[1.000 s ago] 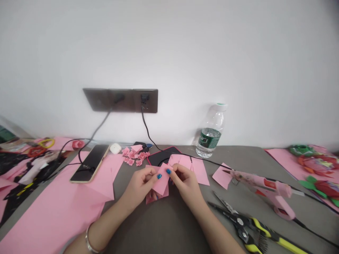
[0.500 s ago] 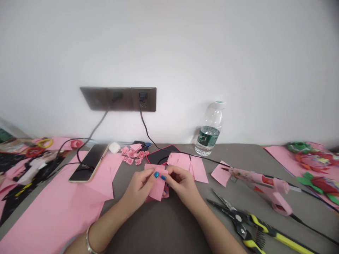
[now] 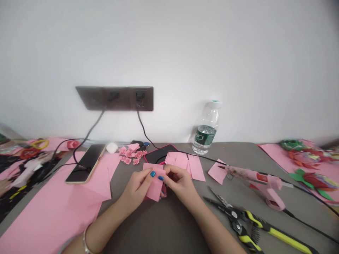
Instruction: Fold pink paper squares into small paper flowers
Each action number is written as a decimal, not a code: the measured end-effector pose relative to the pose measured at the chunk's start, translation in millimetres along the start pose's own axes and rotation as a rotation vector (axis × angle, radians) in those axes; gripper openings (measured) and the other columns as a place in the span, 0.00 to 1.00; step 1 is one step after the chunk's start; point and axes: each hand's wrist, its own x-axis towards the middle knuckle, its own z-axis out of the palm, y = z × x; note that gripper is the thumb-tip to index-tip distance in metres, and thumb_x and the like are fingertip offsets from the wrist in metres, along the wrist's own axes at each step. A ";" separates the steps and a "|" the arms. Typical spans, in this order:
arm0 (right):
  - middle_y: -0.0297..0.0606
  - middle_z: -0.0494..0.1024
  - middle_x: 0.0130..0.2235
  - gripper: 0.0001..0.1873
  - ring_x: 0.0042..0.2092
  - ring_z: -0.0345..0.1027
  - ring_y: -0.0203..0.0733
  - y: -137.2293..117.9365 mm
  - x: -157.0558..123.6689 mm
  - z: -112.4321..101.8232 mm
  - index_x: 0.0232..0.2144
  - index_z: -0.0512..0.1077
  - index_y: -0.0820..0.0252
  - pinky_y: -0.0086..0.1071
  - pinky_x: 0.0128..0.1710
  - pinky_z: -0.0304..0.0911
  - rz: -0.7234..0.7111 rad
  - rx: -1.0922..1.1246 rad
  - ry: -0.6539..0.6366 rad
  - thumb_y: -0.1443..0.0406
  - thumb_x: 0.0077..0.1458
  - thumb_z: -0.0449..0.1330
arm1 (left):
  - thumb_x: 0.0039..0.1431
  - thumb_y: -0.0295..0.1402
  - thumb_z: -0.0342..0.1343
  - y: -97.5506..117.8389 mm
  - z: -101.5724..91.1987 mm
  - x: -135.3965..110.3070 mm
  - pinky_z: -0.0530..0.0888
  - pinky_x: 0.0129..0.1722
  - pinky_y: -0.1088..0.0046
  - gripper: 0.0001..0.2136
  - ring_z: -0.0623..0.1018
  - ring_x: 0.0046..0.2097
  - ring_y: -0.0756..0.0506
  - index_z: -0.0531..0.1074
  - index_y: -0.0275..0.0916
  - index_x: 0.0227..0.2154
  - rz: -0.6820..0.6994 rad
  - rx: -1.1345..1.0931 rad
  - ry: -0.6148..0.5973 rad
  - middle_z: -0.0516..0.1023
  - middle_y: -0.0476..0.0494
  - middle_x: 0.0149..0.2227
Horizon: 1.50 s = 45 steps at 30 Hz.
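Note:
Between my two hands, small pink paper squares [image 3: 154, 190] are held up over the table; they overlap, and how many there are I cannot make out. My left hand [image 3: 138, 187] pinches their left side, its thumb lying across the front sheet. At the right edge, my right hand [image 3: 178, 180] grips the paper between thumb and fingers. Part of its fingertips is hidden behind the sheets. Just beyond the hands lie more cut pink squares [image 3: 196, 168] and a dark phone with a red rim [image 3: 152, 155]. Several small folded paper roses [image 3: 131, 154] sit to the left of that phone.
A pink glue gun [image 3: 258, 178] and yellow-black pliers [image 3: 238, 218] lie at right. Behind stands a water bottle [image 3: 205, 134]. On large pink sheets [image 3: 58, 211] at left rests a charging phone [image 3: 86, 164]. A black cord [image 3: 180, 152] runs across from the wall sockets [image 3: 113, 98].
The whole view has shifted slightly, so things appear a little further left. Both hands keep their hold on the paper, with almost no change in finger position.

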 end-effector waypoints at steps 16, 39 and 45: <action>0.29 0.66 0.23 0.17 0.23 0.63 0.32 1.1 -1.0 -0.8 0.24 0.64 0.59 0.27 0.24 0.58 -0.025 0.026 -0.041 0.56 0.56 0.62 | 0.67 0.40 0.45 1.9 -0.6 -0.1 0.72 0.24 0.75 0.17 0.79 0.23 0.46 0.74 0.36 0.30 0.044 0.028 0.015 0.80 0.46 0.22; 0.29 0.62 0.24 0.18 0.27 0.54 0.34 0.2 -0.7 -1.1 0.22 0.63 0.59 0.29 0.26 0.51 -0.080 -0.142 0.018 0.56 0.55 0.62 | 0.67 0.38 0.44 0.2 -2.9 0.9 0.57 0.24 0.76 0.15 0.61 0.23 0.51 0.61 0.39 0.25 0.172 0.287 0.110 0.57 0.54 0.22; 0.29 0.61 0.23 0.19 0.26 0.52 0.34 -0.1 -1.5 -1.2 0.21 0.61 0.58 0.29 0.26 0.50 -0.076 -0.173 0.028 0.55 0.55 0.62 | 0.68 0.37 0.42 -1.1 -2.9 0.2 0.56 0.25 0.74 0.15 0.61 0.24 0.51 0.60 0.39 0.25 0.156 0.297 0.082 0.58 0.54 0.22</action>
